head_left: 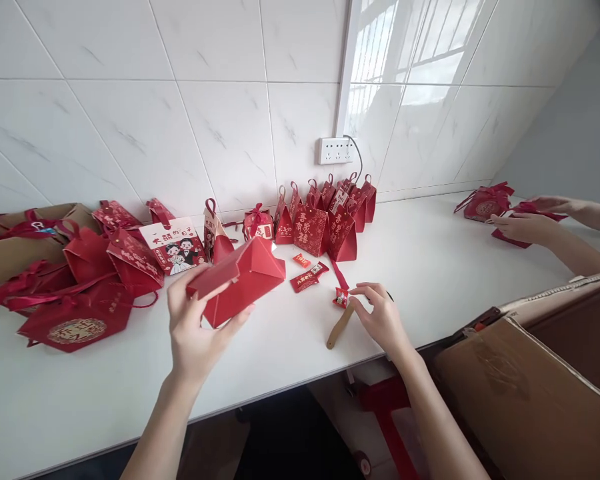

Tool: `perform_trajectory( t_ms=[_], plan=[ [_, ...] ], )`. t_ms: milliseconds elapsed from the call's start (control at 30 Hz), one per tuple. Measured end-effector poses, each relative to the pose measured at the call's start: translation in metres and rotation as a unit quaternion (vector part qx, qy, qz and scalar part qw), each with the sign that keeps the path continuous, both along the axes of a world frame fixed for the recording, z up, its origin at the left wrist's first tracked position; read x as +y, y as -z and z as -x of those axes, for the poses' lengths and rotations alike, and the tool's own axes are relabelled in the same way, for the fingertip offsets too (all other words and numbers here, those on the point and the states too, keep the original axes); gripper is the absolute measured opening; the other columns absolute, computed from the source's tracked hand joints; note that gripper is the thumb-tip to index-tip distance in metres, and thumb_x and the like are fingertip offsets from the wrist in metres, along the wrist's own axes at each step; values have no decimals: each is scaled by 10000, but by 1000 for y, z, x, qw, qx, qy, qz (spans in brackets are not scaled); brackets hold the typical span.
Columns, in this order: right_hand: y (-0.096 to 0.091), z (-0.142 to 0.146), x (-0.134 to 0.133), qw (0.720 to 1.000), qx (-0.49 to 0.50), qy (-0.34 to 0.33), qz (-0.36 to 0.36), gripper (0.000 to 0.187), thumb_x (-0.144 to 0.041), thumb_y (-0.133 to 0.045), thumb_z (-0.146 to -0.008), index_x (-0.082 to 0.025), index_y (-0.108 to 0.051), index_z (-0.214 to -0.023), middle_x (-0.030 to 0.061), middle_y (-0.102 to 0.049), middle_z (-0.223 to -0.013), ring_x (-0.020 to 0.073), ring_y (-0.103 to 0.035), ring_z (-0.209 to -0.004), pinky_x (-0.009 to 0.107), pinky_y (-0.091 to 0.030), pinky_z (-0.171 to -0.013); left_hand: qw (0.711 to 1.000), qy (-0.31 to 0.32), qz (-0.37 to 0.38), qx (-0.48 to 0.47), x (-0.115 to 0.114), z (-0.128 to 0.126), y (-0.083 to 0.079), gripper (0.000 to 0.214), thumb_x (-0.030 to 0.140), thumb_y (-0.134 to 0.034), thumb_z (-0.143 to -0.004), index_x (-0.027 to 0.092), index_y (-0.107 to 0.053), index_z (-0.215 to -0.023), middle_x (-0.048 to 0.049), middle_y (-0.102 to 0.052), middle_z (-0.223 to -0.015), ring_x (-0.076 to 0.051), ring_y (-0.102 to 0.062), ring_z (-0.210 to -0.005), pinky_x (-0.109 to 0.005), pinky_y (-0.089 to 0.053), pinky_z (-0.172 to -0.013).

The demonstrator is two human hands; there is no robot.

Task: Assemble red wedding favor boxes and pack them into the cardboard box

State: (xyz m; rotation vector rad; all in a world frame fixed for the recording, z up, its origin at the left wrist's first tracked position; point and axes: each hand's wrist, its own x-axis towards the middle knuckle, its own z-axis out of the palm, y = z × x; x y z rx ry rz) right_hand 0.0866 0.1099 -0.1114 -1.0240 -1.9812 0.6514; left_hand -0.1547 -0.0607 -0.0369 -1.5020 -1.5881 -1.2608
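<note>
Red candy packet (308,277), label illegible

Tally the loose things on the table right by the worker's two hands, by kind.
Red box held in the left hand: 1
Red candy packets: 3
Tan stick at the right hand: 1
Total: 5

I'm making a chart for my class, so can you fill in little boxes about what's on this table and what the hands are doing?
Left hand: holds a red paper box, lifted off the white table.
Right hand: fingertips on a small red candy.
Beside the right hand: a tan stick-like thing; cannot tell what it is.
Loose sweets: two red packets.
By the wall: a row of folded red boxes.
Far left: flat red boxes with ribbons.
Far right: another person's hands on a red box.
</note>
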Motion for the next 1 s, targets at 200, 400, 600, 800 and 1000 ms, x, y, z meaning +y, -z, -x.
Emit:
perform_trajectory(
  t_ms=[200, 400, 600, 800, 1000],
  plan=[
    [-11, 9, -16, 998, 21, -52, -6, 298, -446, -470, -898, -204, -643, -915, 93, -604, -1047, 234, -596, -961, 426, -509, -823, 998, 30, 36, 40, 9, -27, 10, 300, 266, -736, -727, 195, -551, -953, -114, -490, -1206, -275, -560, -1131, -390, -563, -867],
    [-47, 8, -47, 976, 139, -164, -14, 340, -410, -544, -889, -277, -504, -1200, 89, -479, -1230, 222, -544, -1113, 411, -523, -907, 993, 88, 58, 48, 21, -50, 11, 297, 226, -728, -735, 182, -495, -913, -137, -457, -1221, -306, -523, -1199, -406, -571, -884],
    [-65, 9, -55, 973, 161, -161, -38, 485, -389, -604, -861, -336, -400, -1298, 86, -335, -1375, 242, -415, -1285, 453, -471, -1001, 983, 144, 105, 43, 24, -58, 7, 270, 258, -704, -766, 180, -508, -933, -131, -451, -1228, -298, -499, -1221, -433, -542, -951],
    [-84, 3, -50, 972, 127, -192, -40, 405, -391, -601, -860, -301, -503, -1243, 89, -393, -1380, 257, -414, -1296, 413, -480, -982, 962, 194, 191, 30, 19, -57, 1, 326, 313, -701, -766, 213, -564, -1045, -117, -453, -1252, -275, -524, -1191, -413, -544, -953],
    [-98, 8, -48, 978, 112, -166, -66, 183, -366, -544, -892, -220, -655, -879, 75, -633, -1043, 206, -618, -985, 321, -520, -805, 954, 204, 210, 57, 15, -58, -6, 344, 252, -720, -748, 245, -596, -1069, -99, -460, -1259, -273, -525, -1189, -401, -545, -953]
  ],
)
